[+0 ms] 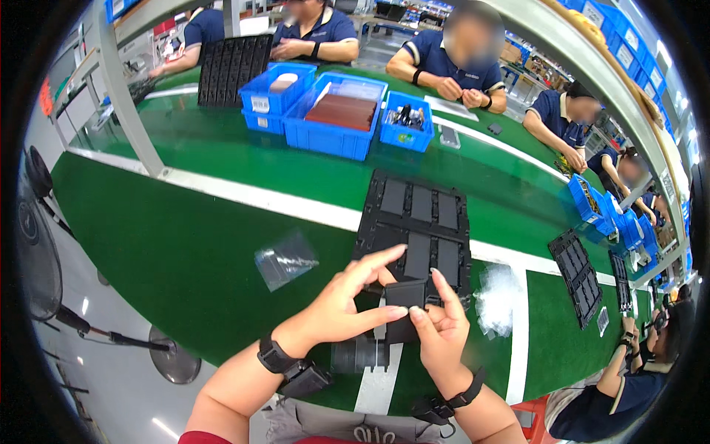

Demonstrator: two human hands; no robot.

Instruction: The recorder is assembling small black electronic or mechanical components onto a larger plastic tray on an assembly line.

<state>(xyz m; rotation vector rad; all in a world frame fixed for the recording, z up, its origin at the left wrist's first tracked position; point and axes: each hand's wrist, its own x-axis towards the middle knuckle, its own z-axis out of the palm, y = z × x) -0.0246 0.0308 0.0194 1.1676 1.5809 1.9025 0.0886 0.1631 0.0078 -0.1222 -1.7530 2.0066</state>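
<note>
A small black rectangular piece (405, 294), flat-faced like a case or cover, is held between my two hands above the bench. My left hand (336, 303) grips its left side, thumb along the front edge and index finger stretched out over the tray. From the other side my right hand (444, 329) pinches it with the thumb at the lower edge, index finger pointing up. Just beyond lies a black compartment tray (396, 238) with dark grey rectangular pieces in its slots. Below my left hand sits another black part (357, 357), partly hidden.
A clear plastic bag (285, 260) lies left of the tray, and a heap of clear small bags (497, 300) to its right. Blue bins (325, 135) stand across the green bench. A metal post (133, 111) rises at left. Co-workers sit opposite and at right.
</note>
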